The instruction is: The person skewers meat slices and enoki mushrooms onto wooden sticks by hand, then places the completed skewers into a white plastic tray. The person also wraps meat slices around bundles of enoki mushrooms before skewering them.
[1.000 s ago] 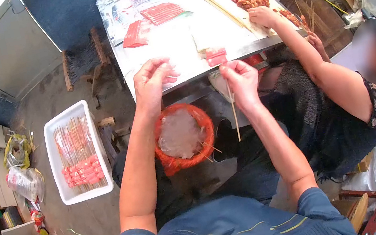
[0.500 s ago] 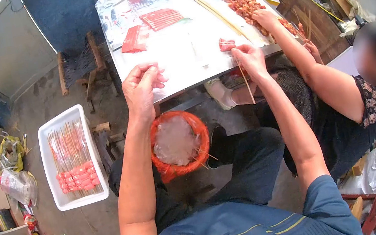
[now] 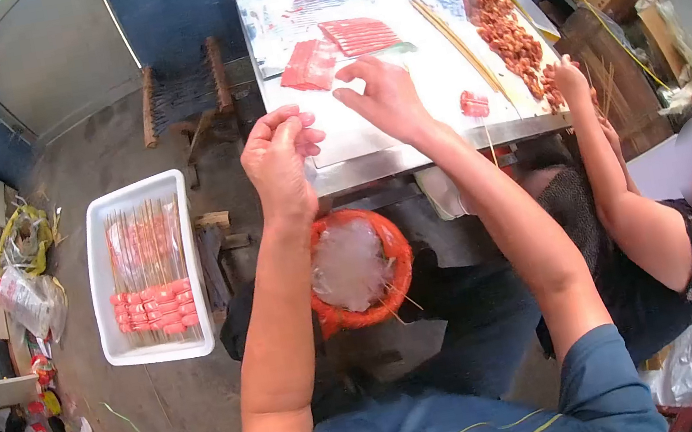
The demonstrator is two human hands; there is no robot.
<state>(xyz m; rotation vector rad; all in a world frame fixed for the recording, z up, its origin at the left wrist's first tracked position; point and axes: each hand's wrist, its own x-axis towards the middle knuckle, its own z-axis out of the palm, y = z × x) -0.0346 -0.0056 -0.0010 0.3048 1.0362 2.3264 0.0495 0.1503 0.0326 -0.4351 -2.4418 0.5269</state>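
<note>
My left hand (image 3: 278, 158) is closed above the table's front left edge, its fingers curled together; anything in them is too small to name. My right hand (image 3: 388, 97) reaches over the white tabletop with thumb and forefinger apart, holding nothing. Just beyond its fingertips lie flat red meat slices (image 3: 308, 66), and behind them a row of red strips (image 3: 359, 35). A skewered meat roll (image 3: 474, 105) rests at the front edge, its stick (image 3: 492, 144) jutting over. Bamboo skewers (image 3: 457, 46) lie farther back.
A white tray (image 3: 103, 286) of meat skewers is on the floor at left. An orange-lined bucket (image 3: 401, 253) stands below the table edge. At right, a co-worker's hand (image 3: 570, 79) is beside a pile of meat pieces (image 3: 505, 26). A wooden stool (image 3: 182, 97) stands left of the table.
My right hand has let go of the skewered roll, left it at the table edge, and moved left to the meat slices. The view has shifted, so the table appears farther right.
</note>
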